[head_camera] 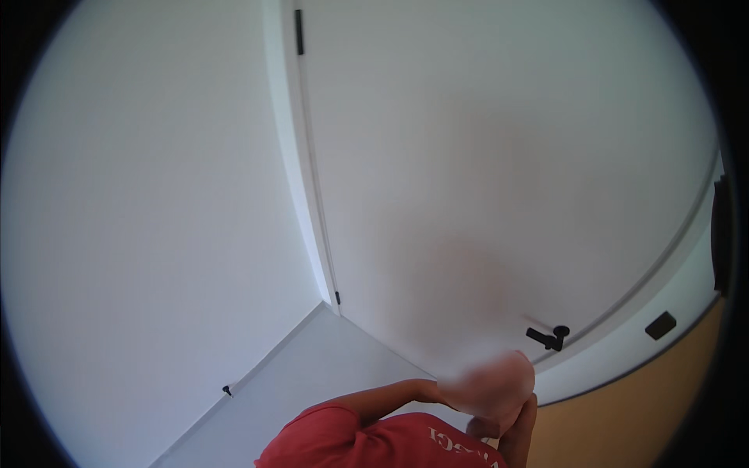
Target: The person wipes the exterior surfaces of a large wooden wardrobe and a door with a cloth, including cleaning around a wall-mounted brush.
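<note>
Both my arms reach from a red short-sleeved shirt point(327, 436) to a blurred, pale pink shape point(497, 383) in front of my chest. My left hand point(447, 395) meets its left side, and my right hand point(529, 403) is at its lower right. The blur hides most fingers, so their grip and what the shape is cannot be told. Just above and to its right is the black lever handle point(544, 339) of a closed white door point(409, 175). Neither hand is seen touching the handle.
Black hinges point(299, 32) line the door's left edge. A white wall point(146, 205) stands at left, with a small black doorstop point(227, 391) near its base. Pale grey floor point(304, 357) lies below. At right are a small dark block point(660, 325) and a tan surface point(620, 409).
</note>
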`<state>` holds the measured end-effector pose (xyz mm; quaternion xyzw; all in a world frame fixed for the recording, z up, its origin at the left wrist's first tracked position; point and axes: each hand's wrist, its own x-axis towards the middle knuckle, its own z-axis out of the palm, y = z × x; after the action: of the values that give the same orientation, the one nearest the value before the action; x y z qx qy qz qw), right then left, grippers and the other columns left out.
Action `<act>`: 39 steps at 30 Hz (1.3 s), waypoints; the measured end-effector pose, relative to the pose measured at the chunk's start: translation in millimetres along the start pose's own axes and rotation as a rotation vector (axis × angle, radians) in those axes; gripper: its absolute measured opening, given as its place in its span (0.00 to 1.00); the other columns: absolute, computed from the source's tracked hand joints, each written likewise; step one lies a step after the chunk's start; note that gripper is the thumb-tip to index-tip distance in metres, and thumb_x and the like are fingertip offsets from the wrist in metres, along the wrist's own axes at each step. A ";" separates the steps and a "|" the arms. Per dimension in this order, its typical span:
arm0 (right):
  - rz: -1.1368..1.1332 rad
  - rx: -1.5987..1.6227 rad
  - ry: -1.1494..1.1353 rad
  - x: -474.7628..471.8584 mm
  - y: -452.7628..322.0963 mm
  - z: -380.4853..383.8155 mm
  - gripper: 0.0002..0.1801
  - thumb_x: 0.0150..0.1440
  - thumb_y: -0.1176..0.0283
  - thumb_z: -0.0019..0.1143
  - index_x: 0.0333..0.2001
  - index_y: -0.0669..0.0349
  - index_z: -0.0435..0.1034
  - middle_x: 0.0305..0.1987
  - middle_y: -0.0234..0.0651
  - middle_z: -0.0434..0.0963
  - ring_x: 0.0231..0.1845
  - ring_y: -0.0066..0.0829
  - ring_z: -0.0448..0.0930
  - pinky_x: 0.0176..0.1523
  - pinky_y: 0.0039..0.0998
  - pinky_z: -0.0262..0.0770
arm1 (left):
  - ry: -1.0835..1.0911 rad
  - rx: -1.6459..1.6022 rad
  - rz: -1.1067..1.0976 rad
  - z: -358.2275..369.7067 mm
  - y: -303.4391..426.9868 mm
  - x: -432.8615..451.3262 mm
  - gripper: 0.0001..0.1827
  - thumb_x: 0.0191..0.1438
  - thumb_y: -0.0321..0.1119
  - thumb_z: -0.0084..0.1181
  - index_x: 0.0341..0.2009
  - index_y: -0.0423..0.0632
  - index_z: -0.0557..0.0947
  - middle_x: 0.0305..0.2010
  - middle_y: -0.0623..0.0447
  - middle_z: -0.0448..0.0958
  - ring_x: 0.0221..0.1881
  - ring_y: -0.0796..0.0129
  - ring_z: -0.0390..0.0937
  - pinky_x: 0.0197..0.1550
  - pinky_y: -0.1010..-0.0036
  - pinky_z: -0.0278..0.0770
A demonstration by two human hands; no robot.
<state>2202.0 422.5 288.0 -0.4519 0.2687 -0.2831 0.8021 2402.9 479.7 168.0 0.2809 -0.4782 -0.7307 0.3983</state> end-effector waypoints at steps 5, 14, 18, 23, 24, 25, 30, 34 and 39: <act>-0.229 -0.023 -0.096 53.8 20.4 18.0 0.28 0.64 0.56 0.32 0.59 0.64 0.63 0.58 0.44 0.72 0.57 0.38 0.74 0.61 0.39 0.70 | 0.386 0.087 0.226 16.5 54.0 -28.0 0.37 0.54 0.45 0.60 0.64 0.42 0.63 0.59 0.44 0.70 0.58 0.59 0.70 0.57 0.67 0.71; 0.221 -0.138 -0.097 60.1 63.0 -13.5 0.28 0.65 0.54 0.40 0.61 0.62 0.62 0.54 0.41 0.74 0.54 0.43 0.76 0.57 0.43 0.73 | 0.417 0.284 0.179 43.5 122.9 -88.5 0.25 0.55 0.44 0.56 0.52 0.40 0.76 0.46 0.47 0.78 0.44 0.68 0.77 0.44 0.75 0.77; 0.543 -0.327 -0.147 39.5 129.5 -90.6 0.25 0.66 0.60 0.45 0.60 0.63 0.62 0.54 0.42 0.74 0.53 0.44 0.76 0.55 0.43 0.74 | 0.664 0.242 0.033 -6.9 27.5 -68.1 0.22 0.54 0.42 0.57 0.49 0.41 0.80 0.44 0.48 0.81 0.45 0.67 0.79 0.44 0.74 0.78; 0.261 -0.231 -0.187 18.9 78.2 -43.7 0.43 0.63 0.56 0.52 0.72 0.56 0.39 0.73 0.41 0.52 0.74 0.41 0.56 0.66 0.42 0.66 | 0.482 0.553 -0.248 54.8 87.4 -17.5 0.30 0.61 0.52 0.46 0.49 0.33 0.77 0.45 0.38 0.79 0.47 0.57 0.78 0.48 0.69 0.74; 0.146 -0.315 -0.168 33.8 124.7 -99.2 0.41 0.63 0.58 0.51 0.72 0.56 0.41 0.71 0.41 0.55 0.73 0.40 0.57 0.66 0.40 0.66 | 0.379 0.648 -0.236 64.9 89.9 8.6 0.30 0.61 0.52 0.45 0.49 0.34 0.77 0.45 0.38 0.79 0.46 0.55 0.78 0.49 0.68 0.74; 0.120 -0.276 -0.158 37.9 141.3 -121.9 0.38 0.63 0.61 0.51 0.70 0.57 0.44 0.70 0.41 0.57 0.71 0.39 0.59 0.65 0.39 0.67 | 0.313 0.734 -0.227 68.5 88.1 27.5 0.29 0.61 0.52 0.45 0.49 0.35 0.77 0.45 0.38 0.79 0.46 0.54 0.78 0.49 0.67 0.74; 0.109 0.063 -0.070 -1.6 107.2 -148.7 0.22 0.59 0.73 0.47 0.58 0.61 0.65 0.62 0.41 0.67 0.59 0.31 0.71 0.58 0.31 0.73 | -0.289 1.399 -0.375 80.7 152.6 87.5 0.22 0.62 0.52 0.46 0.45 0.50 0.82 0.41 0.45 0.81 0.43 0.51 0.78 0.49 0.63 0.74; 0.231 0.203 0.101 -34.3 80.6 -182.9 0.18 0.58 0.71 0.47 0.52 0.63 0.69 0.52 0.39 0.74 0.49 0.29 0.78 0.49 0.26 0.76 | 0.515 1.574 0.142 12.6 133.3 168.9 0.27 0.59 0.50 0.54 0.48 0.37 0.78 0.42 0.39 0.79 0.48 0.45 0.76 0.48 0.58 0.74; 0.196 0.230 0.194 -54.5 79.5 -232.2 0.26 0.55 0.64 0.49 0.57 0.63 0.65 0.51 0.39 0.74 0.50 0.30 0.78 0.49 0.29 0.77 | 0.588 1.748 -0.205 -63.6 80.2 245.9 0.28 0.51 0.55 0.61 0.40 0.39 0.78 0.36 0.39 0.79 0.39 0.43 0.78 0.41 0.53 0.75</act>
<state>2021.4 361.8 123.9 -0.2993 0.3533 -0.2748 0.8426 2349.3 222.2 210.2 0.6964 -0.7116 -0.0415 0.0837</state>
